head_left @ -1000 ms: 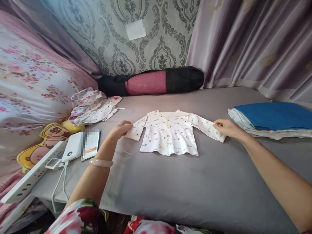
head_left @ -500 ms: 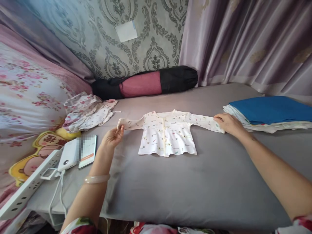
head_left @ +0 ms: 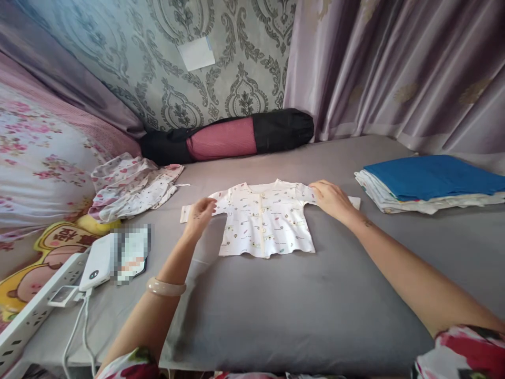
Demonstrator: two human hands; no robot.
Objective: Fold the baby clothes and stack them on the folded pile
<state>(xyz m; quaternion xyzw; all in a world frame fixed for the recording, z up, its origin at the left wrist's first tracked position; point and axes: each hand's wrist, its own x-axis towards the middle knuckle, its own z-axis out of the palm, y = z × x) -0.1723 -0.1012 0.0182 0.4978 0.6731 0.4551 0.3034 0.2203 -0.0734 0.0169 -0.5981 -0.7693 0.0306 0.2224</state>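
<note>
A small white long-sleeved baby shirt [head_left: 240, 226] with a scattered print and a buttoned cream front strip lies spread flat, neck away from me. My left hand [head_left: 200, 215] is over its left-side sleeve, fingers loosely bent near the armpit; the cuff sticks out beyond the hand. On the other side, my right hand [head_left: 333, 199] lies over the sleeve near the shoulder with its fingertips on the cloth. Part of that sleeve is hidden beneath the hand, and its cuff shows past the wrist. Both sleeves stay flat, with no cloth visibly pinched up.
Folded cloths with a blue one on top [head_left: 430, 176] lie at right. Printed clothes [head_left: 130, 184] are heaped at left, near a white power bank [head_left: 98, 260], a phone [head_left: 134, 255] and a power strip [head_left: 35, 310]. A black and pink roll bag [head_left: 224, 138] lies along the wall.
Both hands have let go of the cuffs and moved inward along the sleeves toward the shoulders. The shirt remains spread out; the view has shifted slightly.
</note>
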